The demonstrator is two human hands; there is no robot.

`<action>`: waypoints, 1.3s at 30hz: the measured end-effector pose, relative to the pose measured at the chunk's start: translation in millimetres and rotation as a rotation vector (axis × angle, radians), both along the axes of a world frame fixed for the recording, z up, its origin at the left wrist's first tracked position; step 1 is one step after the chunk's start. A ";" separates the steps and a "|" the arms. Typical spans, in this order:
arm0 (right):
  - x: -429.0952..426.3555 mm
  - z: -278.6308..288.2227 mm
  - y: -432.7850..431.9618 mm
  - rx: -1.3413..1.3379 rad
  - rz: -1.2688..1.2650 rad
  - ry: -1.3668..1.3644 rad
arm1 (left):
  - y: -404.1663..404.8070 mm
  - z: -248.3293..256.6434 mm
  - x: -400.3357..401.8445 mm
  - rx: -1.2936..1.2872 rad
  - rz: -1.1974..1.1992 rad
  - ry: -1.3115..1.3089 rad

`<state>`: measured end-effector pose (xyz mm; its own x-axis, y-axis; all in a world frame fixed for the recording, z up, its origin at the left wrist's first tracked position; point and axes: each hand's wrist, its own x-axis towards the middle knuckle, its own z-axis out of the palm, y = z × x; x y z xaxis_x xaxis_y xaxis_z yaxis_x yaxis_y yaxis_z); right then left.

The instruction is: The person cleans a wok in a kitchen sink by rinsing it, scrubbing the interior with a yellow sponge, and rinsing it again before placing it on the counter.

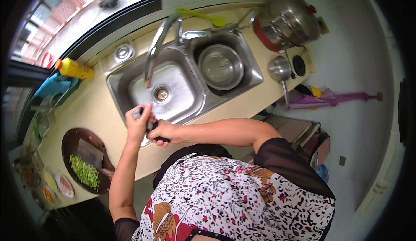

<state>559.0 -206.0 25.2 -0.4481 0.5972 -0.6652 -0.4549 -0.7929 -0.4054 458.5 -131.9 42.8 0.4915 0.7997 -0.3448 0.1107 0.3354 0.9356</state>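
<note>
My left hand [138,124] is closed around a small grey and black tool [151,126] near the front left edge of the steel sink. My right hand [166,133] grips the black handle end of the same tool. Fingers hide most of it, so its exact kind is unclear. Beyond my hands lies the left sink basin [175,107], with a round drain [161,93]. The chrome faucet [156,46] reaches over this basin. A steel pot [221,67] with what looks like clear liquid stands in the right basin.
Left of my left arm, a round wooden chopping board [70,137] holds a cleaver [91,151] and chopped green vegetables [84,172]. Small plates of food [65,185] stand beyond it. A yellow bottle [76,69] is by the window; a steamer pot [292,16] and saucepan [280,68] stand right.
</note>
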 end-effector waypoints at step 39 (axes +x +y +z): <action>13.9 -144.3 5.6 0.862 0.311 -1.653 | -4.9 -164.2 20.2 -0.728 0.361 0.000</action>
